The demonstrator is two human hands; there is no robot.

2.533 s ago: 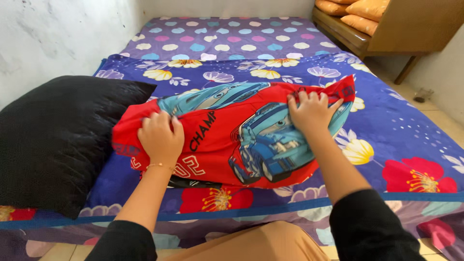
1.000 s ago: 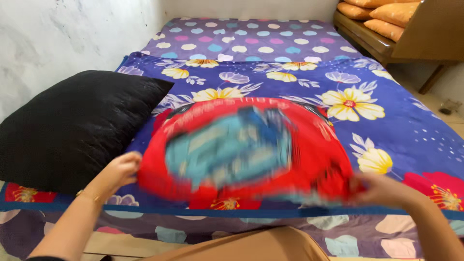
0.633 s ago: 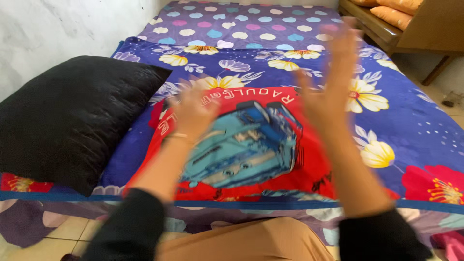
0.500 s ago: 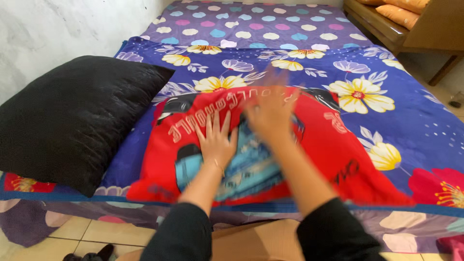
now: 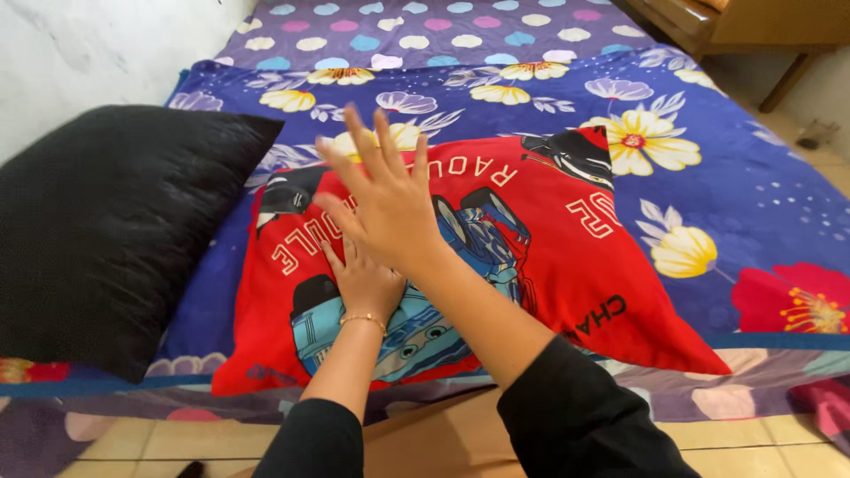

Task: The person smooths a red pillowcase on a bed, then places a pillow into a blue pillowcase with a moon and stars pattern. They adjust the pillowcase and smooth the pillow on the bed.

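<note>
two hands: both over the red pillow (image 5: 496, 257), neither one gripping anything
left hand (image 5: 361, 281): flat on the pillow, palm down, pressing around the blue car print, thin gold bracelet on the wrist. it's half hidden under the other hand but the fingers that show are spread, not curled
right hand (image 5: 382, 202): lifted just above the left one, fingers spread wide and open, holding nothing, crossing over it from the right
red pillow: lying flat on the bed (image 5: 735, 212) near the front edge, just beside the black pillow (image 5: 115, 230), the two about touching along the left side. the printed end with the lettering points away from the person
what changed: a couple of seconds back both hands were clutching the pillow by its two ends with it bunched up; then it got swung round and dropped down, and half a second ago both palms were on it. now the right one has come up off the cover again while the left stays put
what that means: my read is the cover is on and this is the patting and smoothing stage, pillow already where it lives
other bits: flower print blue sheet under everything, dotted purple sheet (image 5: 425, 26) further back, wooden furniture (image 5: 753, 18) top right, tiled floor (image 5: 761, 434) at the bottom
</note>
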